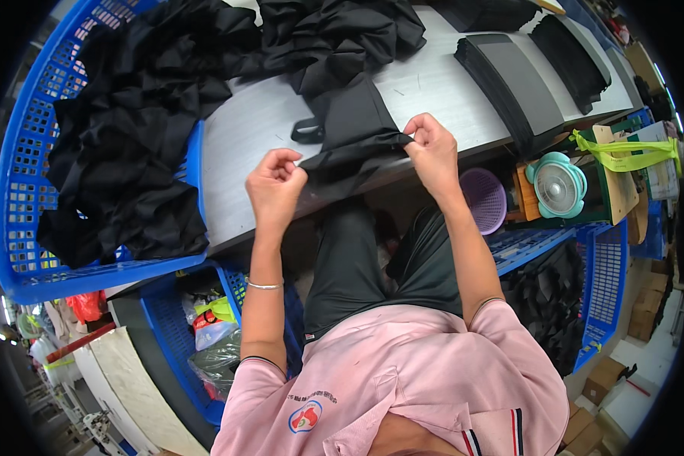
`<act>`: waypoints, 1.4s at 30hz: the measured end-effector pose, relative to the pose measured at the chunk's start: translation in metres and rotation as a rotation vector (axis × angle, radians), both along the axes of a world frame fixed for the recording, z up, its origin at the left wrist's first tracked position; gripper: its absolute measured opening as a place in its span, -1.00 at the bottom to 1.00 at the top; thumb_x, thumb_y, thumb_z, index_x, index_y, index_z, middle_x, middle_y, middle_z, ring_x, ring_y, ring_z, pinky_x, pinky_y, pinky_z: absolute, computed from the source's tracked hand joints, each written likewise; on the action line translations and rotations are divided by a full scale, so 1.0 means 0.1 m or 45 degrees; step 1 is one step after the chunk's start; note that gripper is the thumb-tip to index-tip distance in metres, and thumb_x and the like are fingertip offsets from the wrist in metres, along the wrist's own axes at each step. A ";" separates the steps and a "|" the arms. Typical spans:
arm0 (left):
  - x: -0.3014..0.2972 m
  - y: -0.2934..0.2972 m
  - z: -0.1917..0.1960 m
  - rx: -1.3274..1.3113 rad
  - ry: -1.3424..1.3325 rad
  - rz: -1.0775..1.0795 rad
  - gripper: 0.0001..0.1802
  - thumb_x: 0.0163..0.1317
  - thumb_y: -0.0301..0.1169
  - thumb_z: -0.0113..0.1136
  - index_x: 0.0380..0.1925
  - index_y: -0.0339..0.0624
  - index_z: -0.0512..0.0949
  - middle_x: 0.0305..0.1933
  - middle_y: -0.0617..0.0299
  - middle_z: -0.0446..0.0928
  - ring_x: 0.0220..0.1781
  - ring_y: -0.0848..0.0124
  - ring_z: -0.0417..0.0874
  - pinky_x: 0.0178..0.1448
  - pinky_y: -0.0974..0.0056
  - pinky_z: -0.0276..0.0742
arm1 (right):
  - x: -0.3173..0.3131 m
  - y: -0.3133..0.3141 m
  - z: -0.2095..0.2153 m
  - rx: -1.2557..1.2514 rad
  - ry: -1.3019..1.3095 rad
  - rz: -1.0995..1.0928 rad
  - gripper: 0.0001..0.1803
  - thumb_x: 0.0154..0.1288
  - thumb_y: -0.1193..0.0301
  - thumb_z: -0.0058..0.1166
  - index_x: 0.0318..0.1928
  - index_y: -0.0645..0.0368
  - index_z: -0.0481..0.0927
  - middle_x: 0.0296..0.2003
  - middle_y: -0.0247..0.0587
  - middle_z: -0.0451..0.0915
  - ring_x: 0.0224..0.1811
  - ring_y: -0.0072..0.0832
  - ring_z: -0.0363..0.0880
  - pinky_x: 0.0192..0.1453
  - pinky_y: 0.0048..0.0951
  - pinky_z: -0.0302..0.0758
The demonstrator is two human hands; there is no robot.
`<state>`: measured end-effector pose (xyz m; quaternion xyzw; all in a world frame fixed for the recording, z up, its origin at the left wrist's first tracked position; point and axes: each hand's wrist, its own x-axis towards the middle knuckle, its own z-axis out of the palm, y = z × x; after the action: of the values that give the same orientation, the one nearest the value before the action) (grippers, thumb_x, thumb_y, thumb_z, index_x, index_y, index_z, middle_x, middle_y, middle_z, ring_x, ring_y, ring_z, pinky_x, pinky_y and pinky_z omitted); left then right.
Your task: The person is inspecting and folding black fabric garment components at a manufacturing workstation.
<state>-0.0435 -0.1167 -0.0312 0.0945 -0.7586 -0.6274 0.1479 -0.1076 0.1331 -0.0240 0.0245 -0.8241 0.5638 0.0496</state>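
Observation:
A piece of black fabric with a small loop at its left side is stretched between my two hands at the table's near edge. My left hand pinches its left corner, fingers closed. The right corner is pinched between the thumb and fingers of my right hand. The fabric's lower part hangs over the edge above my lap, and its far part lies on the grey table. Beyond it, more crumpled black fabric lies heaped and touches it; I cannot tell whether they are joined.
A blue basket at the left overflows with black fabric. Stacks of flat black pieces lie on the table at the right. Near my right arm are a purple basket and a small teal fan. More blue baskets stand beside me.

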 end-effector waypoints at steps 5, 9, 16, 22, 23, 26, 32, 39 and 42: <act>0.11 0.16 0.11 -0.484 0.173 -0.286 -0.67 0.05 -0.65 0.26 -0.13 -0.19 0.69 -0.45 0.39 0.49 -0.30 0.55 0.50 -0.21 0.44 0.41 | 0.13 -0.02 -0.13 0.141 0.110 -0.009 -0.81 0.06 0.69 0.09 -0.29 0.19 0.55 -0.71 -0.46 0.16 -0.60 -0.73 0.19 -0.44 -0.59 0.22; 0.16 0.13 0.10 -0.616 0.220 -0.459 -0.73 0.02 -0.60 0.39 -0.21 -0.25 0.67 -0.38 0.27 0.54 -0.21 0.45 0.55 -0.14 0.37 0.46 | 0.22 0.03 -0.14 0.276 0.088 0.007 -0.82 0.04 0.63 0.10 -0.30 0.14 0.56 -0.61 -0.24 0.40 -0.59 -0.35 0.44 -0.40 -0.33 0.39; 0.04 0.46 0.19 -0.600 0.557 -0.053 -0.82 0.03 -0.73 0.24 -0.38 -0.26 0.59 -0.36 0.25 0.55 -0.47 0.52 0.52 -0.37 0.43 0.43 | 0.35 -0.26 0.03 0.454 0.784 0.397 -0.74 0.05 0.69 0.10 -0.22 0.17 0.52 -0.30 -0.14 0.49 -0.28 -0.14 0.59 -0.25 -0.21 0.51; -0.10 0.39 0.41 -0.648 0.544 -0.037 -0.55 -0.03 -0.72 0.16 -0.08 -0.17 0.61 -0.07 0.18 0.55 -0.25 0.37 0.55 -0.11 0.34 0.52 | 0.05 0.03 -0.04 0.271 0.674 0.046 -0.70 0.06 0.82 0.02 -0.20 0.26 0.48 -0.25 -0.11 0.53 -0.38 -0.24 0.58 -0.30 -0.32 0.50; -0.10 0.45 0.45 -0.902 0.589 -0.038 -0.42 -0.06 -0.71 0.16 0.06 -0.16 0.57 0.18 0.09 0.51 0.15 0.09 0.56 0.24 0.13 0.49 | 0.08 0.02 -0.09 0.151 0.586 0.047 -0.72 0.08 0.81 0.05 -0.21 0.26 0.49 -0.27 -0.13 0.52 -0.45 -0.33 0.52 -0.33 -0.38 0.47; -0.32 0.52 0.38 -0.938 0.531 -0.297 -0.37 -0.04 -0.64 0.23 0.16 -0.15 0.54 0.31 0.06 0.49 0.33 0.00 0.51 0.39 0.05 0.38 | 0.17 0.04 -0.12 -0.012 0.298 -0.036 -0.75 0.10 0.77 0.12 -0.22 0.26 0.49 -0.29 -0.15 0.50 -0.49 -0.38 0.47 -0.33 -0.41 0.45; -0.97 0.36 -0.30 -0.704 0.004 -0.505 -0.64 0.36 -0.18 0.21 -0.09 -0.28 0.66 -0.14 -0.15 0.65 -0.09 -0.12 0.65 -0.04 0.07 0.55 | 0.02 0.32 -0.27 0.108 0.188 0.045 -0.81 0.19 0.58 0.26 -0.19 0.24 0.55 -0.28 -0.16 0.55 -0.41 -0.44 0.58 -0.29 -0.46 0.49; -1.04 0.24 -0.06 -0.792 -0.065 -0.567 -0.56 0.27 -0.14 0.28 0.01 -0.22 0.64 -0.07 -0.12 0.67 0.02 -0.07 0.67 0.10 0.10 0.54 | -0.58 1.61 0.18 1.159 0.773 -0.654 -0.55 0.17 0.27 0.38 0.04 0.14 0.62 -0.03 -0.21 0.57 -0.01 -0.24 0.56 0.02 -0.20 0.53; -0.85 0.30 0.15 -0.683 -0.180 -0.646 -0.32 0.13 -0.13 0.39 0.27 -0.09 0.51 0.27 -0.03 0.56 0.36 0.03 0.52 0.40 0.12 0.39 | -0.85 2.26 0.11 1.187 0.332 -0.531 -0.47 0.15 0.06 0.37 0.10 -0.01 0.68 -0.01 -0.25 0.57 0.04 -0.24 0.55 0.09 -0.21 0.53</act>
<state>-0.1287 -0.0869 -0.0163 -0.0955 -0.9037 -0.4149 -0.0456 -0.1923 0.3590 -0.0131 -0.0506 -0.9618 0.1077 0.2466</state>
